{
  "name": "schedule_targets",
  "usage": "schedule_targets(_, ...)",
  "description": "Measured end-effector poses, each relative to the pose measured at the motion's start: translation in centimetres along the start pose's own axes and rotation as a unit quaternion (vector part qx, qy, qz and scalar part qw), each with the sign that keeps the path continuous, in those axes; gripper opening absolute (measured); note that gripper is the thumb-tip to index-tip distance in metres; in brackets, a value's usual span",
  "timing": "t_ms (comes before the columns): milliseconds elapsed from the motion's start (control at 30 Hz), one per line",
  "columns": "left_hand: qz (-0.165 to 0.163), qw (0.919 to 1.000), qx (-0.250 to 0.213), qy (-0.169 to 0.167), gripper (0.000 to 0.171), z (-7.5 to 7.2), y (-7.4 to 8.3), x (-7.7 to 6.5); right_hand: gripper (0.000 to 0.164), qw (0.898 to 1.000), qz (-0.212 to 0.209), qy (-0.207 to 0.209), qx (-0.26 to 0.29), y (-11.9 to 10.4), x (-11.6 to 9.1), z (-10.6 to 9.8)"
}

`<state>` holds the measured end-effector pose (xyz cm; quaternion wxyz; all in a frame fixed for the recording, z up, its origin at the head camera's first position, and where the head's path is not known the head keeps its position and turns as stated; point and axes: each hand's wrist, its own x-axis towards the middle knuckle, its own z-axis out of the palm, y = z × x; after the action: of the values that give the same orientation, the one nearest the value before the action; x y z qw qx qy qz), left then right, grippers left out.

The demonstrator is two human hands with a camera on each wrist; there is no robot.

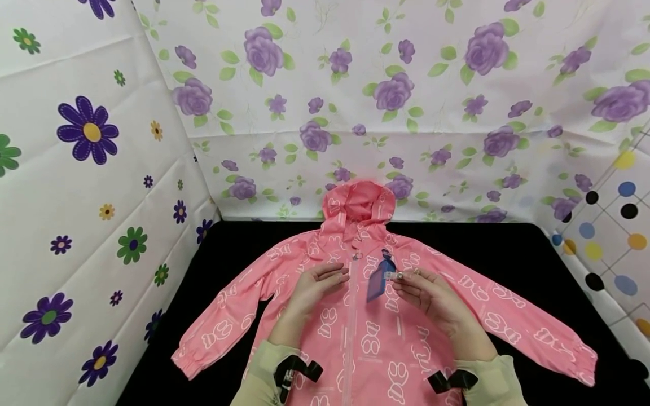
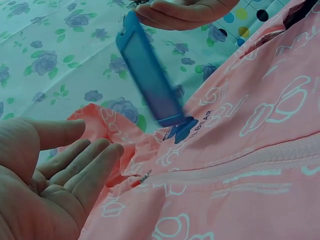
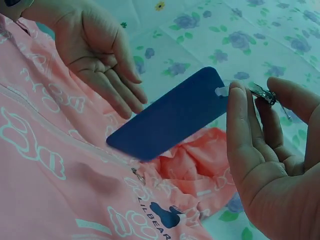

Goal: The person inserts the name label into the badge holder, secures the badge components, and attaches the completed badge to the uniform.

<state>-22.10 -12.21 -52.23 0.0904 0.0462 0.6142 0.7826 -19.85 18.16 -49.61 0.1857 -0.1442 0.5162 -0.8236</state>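
From the head view I'm seeing the blue badge holder (image 1: 376,283) hanging tilted over the front of the pink jacket (image 1: 376,361), just beside the zip (image 1: 349,321), with the right hand (image 1: 429,294) pinching its metal clip (image 1: 399,276) and the left hand (image 1: 316,286) lying loose, fingers extended, holding nothing; the frame is cutting off the jacket's hem. I'm judging the holder light, fairly stiff and perhaps slippery, so I'm favouring its clip or flat edges for a hold, while the jacket is looking thin, soft and easily creased. In the left wrist view I'm getting a blurred holder, and the top border is cropping the right hand. In the right wrist view I'm facing the holder's plain blue side; fingers are partly covering the clip, so I'm not making out how it closes.
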Motion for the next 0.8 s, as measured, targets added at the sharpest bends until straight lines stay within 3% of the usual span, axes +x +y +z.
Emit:
schedule_targets(200, 0.019, 0.9991, 0.036, -0.013, 0.040, 0.6, 1.2, -0.3, 0.032, 1.000, -0.004, 0.008, -0.005, -0.2, 0.0, 0.2)
schedule_targets(400, 0.067, 0.9884, 0.136, -0.001, 0.031, 2.3, 3.0, -0.7, 0.028, 1.000, -0.005, 0.025, -0.009, -0.4, -0.1, 1.0)
schedule_targets(533, 0.129, 0.9681, 0.213, 0.031, 0.026, 3.5, 3.8, -0.4, 0.023, 0.999, 0.001, 0.040, -0.023, -0.2, 0.1, 1.3)
schedule_targets(633, 0.186, 0.9503, 0.242, 0.060, 0.021, 4.4, 4.1, -0.3, 0.023, 0.998, 0.002, 0.052, -0.024, 0.1, 0.3, 1.3)
schedule_targets(733, 0.244, 0.9288, 0.271, 0.067, 0.019, 5.4, 4.0, -0.4, 0.025, 0.998, 0.001, 0.066, -0.012, 0.4, 0.4, 1.2)
schedule_targets(800, 0.283, 0.9080, 0.304, 0.056, 0.018, 6.0, 3.9, -0.5, 0.026, 0.997, -0.004, 0.074, -0.004, 0.5, 0.5, 1.2)
